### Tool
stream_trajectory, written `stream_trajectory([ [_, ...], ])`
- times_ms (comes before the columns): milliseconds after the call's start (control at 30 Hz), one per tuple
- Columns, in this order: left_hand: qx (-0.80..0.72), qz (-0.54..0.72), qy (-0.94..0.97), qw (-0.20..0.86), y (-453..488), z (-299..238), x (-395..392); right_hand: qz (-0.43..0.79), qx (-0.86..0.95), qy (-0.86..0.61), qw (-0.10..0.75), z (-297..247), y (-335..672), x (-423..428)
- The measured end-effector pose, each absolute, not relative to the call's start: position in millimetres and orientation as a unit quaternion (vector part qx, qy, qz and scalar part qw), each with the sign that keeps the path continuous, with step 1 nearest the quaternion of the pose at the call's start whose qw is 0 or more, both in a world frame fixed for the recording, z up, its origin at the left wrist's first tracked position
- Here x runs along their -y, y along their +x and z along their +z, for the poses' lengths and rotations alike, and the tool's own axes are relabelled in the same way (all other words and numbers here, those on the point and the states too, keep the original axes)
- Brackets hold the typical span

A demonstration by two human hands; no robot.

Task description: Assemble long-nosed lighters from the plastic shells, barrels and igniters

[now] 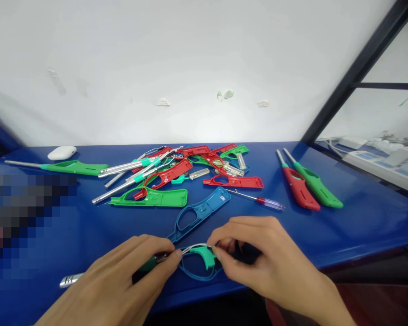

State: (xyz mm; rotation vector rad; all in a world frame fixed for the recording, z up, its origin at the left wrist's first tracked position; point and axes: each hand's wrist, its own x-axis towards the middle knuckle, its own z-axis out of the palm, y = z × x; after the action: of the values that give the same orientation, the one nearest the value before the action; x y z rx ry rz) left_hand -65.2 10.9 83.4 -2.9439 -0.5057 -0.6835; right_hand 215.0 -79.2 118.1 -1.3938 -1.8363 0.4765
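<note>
At the table's front edge lies a blue lighter shell half (195, 275) with a green trigger (204, 256) seated in its loop. A thin white wire (192, 247) runs along the top of the loop. My left hand (122, 276) pinches the wire's left end, beside the metal tube (70, 280) that sticks out to the left. My right hand (258, 253) is closed, thumb and forefinger pinching the wire at the trigger's right; the shell's right end is hidden under it. Just behind my hands rests another blue shell half (204, 210).
A green shell half (166, 197), red shell halves (238, 182), metal tubes and clear fuel tanks (199, 174) are heaped behind. A screwdriver (270, 203) lies right of them. Whole lighters, red (299, 190) and green (321, 190), lie farther right; another green lighter (75, 167) and a white case (61, 152) are left.
</note>
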Motion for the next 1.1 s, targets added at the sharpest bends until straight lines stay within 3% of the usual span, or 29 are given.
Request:
stream_trajectory([
  [300,0.159,-0.228,-0.96,0.033,-63,85,-10,0.196,0.727,-0.544,0.37,120,214,79],
  [800,0.192,-0.298,-0.931,-0.088,-18,103,-3,0.194,0.728,-0.551,0.359,118,215,79],
  [1100,0.191,-0.321,-0.924,-0.085,-19,104,-2,0.191,0.725,-0.552,0.365,116,215,82],
])
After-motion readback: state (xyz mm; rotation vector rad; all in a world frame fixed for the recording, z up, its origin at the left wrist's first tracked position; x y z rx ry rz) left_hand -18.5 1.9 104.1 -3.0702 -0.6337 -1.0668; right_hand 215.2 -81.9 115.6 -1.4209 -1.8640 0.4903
